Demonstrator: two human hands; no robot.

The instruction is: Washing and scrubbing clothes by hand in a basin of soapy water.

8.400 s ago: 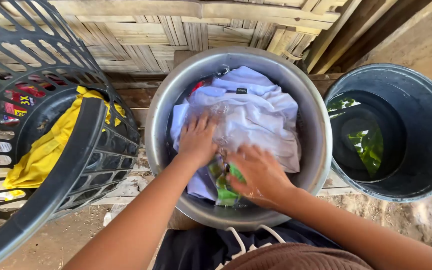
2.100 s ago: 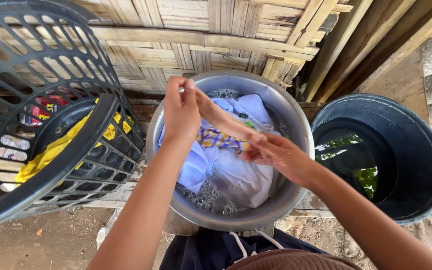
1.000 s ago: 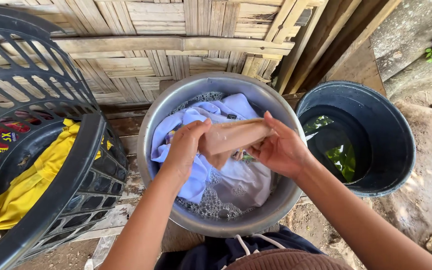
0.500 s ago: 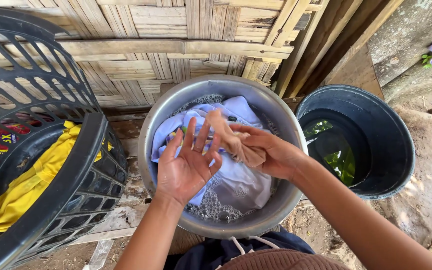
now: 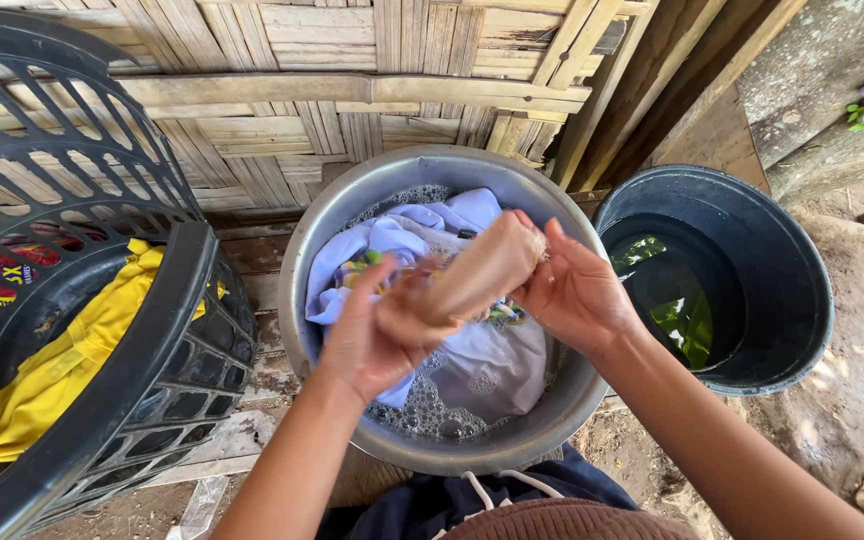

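Observation:
A metal basin [image 5: 297,300] holds soapy water and pale lilac-white laundry [image 5: 497,365]. Above it both my hands grip a small tan, rolled-up piece of wet cloth [image 5: 482,270]. My left hand [image 5: 377,335] is closed around its lower left end, and my right hand [image 5: 572,295] holds the upper right end. A bit of colourful patterned fabric shows under the tan cloth. Foam lies at the basin's near side.
A black plastic laundry basket [image 5: 142,350] with a yellow garment [image 5: 52,380] stands at the left. A dark bucket [image 5: 787,300] of water with green reflections stands at the right. A woven bamboo wall [image 5: 352,60] is behind. Bare dirt ground lies at the right.
My left hand, open half a second ago, has closed on the tan cloth. Both hands now hold it stretched between them over the basin.

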